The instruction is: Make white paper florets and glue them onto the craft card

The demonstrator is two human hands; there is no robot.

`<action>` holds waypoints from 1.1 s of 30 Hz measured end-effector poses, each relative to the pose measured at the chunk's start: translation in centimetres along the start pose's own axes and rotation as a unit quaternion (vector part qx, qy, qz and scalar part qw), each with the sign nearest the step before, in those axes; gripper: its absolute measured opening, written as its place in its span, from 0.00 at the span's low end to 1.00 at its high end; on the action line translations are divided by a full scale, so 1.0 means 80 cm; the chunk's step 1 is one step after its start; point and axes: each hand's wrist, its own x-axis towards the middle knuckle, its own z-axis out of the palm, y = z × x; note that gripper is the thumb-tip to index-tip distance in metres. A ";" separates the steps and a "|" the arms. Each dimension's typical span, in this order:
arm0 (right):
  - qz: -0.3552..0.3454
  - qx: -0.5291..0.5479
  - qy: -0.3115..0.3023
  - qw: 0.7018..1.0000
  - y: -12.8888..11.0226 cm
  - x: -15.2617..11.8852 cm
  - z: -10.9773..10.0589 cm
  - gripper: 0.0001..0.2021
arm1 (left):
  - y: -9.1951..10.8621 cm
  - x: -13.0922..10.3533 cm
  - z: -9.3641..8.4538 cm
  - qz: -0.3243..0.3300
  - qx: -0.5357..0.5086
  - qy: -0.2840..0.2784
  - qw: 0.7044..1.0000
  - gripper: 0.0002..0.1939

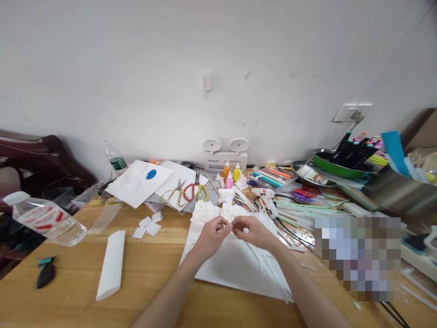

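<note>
My left hand (215,232) and my right hand (248,229) meet over a large white sheet (228,266), fingertips pinched close together. Whatever sits between the fingers is too small to make out. Just behind them, a heap of crumpled white paper bits (205,212) covers the sheet's far edge. Thin white strips (269,269) lie along its right side, by my right forearm. A white hot glue gun (268,200) rests beyond my right hand.
Scissors (175,193) and red-and-yellow pliers (195,189) lie behind small paint bottles' left side. White paper squares (147,226), a folded paper roll (112,264) and a tipped water bottle (48,218) are at left. Pens (269,177), sticks and a green pan (337,166) crowd the right.
</note>
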 end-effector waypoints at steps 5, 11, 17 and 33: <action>0.012 0.024 0.016 1.000 0.006 -0.011 0.015 0.06 | -0.003 -0.006 -0.017 0.010 0.066 -0.031 0.997 0.13; 0.021 0.022 0.039 0.999 0.006 -0.017 0.024 0.06 | -0.001 -0.011 -0.026 0.014 0.108 -0.087 0.990 0.16; 0.044 0.059 0.055 0.996 0.012 -0.017 0.028 0.07 | -0.001 -0.015 -0.024 0.023 0.108 -0.129 0.985 0.17; 0.060 0.096 0.076 0.991 0.018 -0.022 0.023 0.10 | -0.004 -0.010 -0.004 0.019 0.064 -0.037 0.997 0.15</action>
